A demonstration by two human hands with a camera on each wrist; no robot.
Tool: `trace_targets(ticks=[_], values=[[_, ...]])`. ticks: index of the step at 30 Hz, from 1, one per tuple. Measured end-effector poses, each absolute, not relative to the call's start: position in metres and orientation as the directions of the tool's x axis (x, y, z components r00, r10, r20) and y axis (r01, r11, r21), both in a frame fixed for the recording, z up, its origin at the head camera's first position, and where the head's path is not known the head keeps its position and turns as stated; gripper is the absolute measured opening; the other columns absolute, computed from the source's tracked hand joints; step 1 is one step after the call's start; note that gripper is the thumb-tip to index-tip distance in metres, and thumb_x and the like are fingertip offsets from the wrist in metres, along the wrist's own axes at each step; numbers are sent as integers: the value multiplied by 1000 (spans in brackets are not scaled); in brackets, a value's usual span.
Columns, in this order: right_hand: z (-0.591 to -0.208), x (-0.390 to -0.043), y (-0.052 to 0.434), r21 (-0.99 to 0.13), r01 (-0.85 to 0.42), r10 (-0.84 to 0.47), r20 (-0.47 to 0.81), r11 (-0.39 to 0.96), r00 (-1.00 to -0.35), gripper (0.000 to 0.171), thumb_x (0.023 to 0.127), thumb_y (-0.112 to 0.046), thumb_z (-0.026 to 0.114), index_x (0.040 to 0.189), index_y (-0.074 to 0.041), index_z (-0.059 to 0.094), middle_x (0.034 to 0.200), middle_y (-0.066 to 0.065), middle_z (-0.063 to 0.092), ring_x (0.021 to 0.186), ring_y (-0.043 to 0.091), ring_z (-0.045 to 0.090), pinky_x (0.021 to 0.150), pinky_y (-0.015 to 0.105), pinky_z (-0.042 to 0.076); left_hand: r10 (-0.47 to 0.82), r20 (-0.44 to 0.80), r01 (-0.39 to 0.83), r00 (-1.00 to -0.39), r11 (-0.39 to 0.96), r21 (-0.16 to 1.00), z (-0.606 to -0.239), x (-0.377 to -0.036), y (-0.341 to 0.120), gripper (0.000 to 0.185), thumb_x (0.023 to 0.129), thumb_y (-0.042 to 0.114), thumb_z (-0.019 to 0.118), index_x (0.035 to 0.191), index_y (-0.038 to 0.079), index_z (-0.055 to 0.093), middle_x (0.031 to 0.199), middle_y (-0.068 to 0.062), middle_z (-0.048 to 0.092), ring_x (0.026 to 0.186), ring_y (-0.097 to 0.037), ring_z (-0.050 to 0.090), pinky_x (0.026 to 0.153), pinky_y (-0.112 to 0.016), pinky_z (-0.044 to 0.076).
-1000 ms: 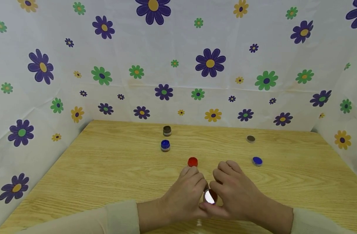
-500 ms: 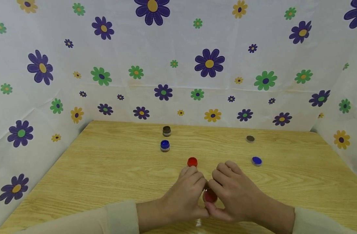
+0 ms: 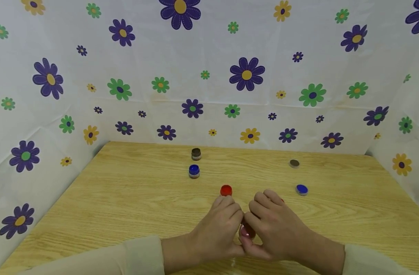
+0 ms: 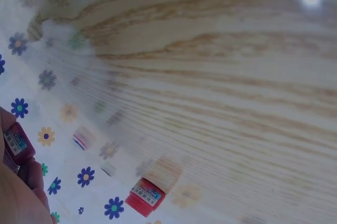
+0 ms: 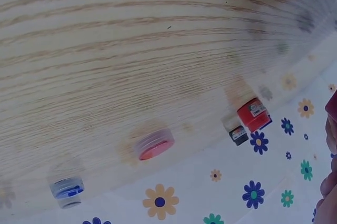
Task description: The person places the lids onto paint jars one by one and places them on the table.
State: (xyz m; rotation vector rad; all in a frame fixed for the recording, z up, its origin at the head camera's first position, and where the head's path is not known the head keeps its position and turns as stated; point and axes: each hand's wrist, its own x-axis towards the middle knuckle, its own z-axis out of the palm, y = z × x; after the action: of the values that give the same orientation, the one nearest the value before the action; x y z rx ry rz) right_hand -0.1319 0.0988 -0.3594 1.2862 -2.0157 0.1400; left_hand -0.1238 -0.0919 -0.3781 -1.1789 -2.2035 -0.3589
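Left hand (image 3: 216, 231) and right hand (image 3: 279, 227) clamped a jar (image 4: 20, 143), glaring less than a second before — wooden bench (image 3: 133, 191), flowered cloth (image 3: 209, 49) behind.

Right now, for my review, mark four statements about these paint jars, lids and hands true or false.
1. The left hand and right hand hold the dark red paint jar. True.
2. The dark brown paint jar is capped. False: it is open.
3. In the head view, the blue lid lies right of the blue paint jar. True.
4. The blue paint jar stands nearer the hands than the open red paint jar. False: the red one is nearer.
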Motion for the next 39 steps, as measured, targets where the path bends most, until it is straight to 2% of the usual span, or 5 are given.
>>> trace_targets(ticks=[11,18,28,33,39], values=[[-361,-129,97,280,-832,-759,609,479,-231,43,94,-41,40,59,-18,44,59,-7,34,63,14,28,71,30,27,672,615,846,-413,533,-13,-379,-123,-92,31,70,37,82,74,15,61,74,8,54,79,-10,42,76,-23,33],[-360,-128,101,253,-839,-751,612,481,-246,43,96,-48,41,63,-20,46,64,-8,37,66,13,34,72,30,31,671,615,831,-413,554,-45,-377,-122,-95,38,63,43,85,77,16,62,76,9,57,79,-9,43,77,-23,36],[-356,-129,113,202,-827,-750,568,525,-338,47,94,-60,44,75,-18,53,73,-8,43,74,13,39,79,33,34,649,595,819,-475,573,28,-371,-125,-108,37,67,42,84,80,15,62,77,9,58,81,-9,43,79,-26,37],[-353,-132,124,194,-809,-743,552,556,-378,44,95,-57,42,79,-18,54,75,-8,44,75,13,40,78,33,35,633,589,801,-502,598,40,-371,-126,-119,35,70,42,83,79,15,62,80,8,60,85,-10,48,82,-28,42],[-354,-138,138,184,-797,-714,589,576,-380,42,97,-52,39,80,-17,56,75,-8,45,74,13,39,76,35,35,615,576,778,-539,626,60,-372,-129,-135,34,70,40,84,79,15,63,82,7,62,83,-10,47,81,-30,42]])
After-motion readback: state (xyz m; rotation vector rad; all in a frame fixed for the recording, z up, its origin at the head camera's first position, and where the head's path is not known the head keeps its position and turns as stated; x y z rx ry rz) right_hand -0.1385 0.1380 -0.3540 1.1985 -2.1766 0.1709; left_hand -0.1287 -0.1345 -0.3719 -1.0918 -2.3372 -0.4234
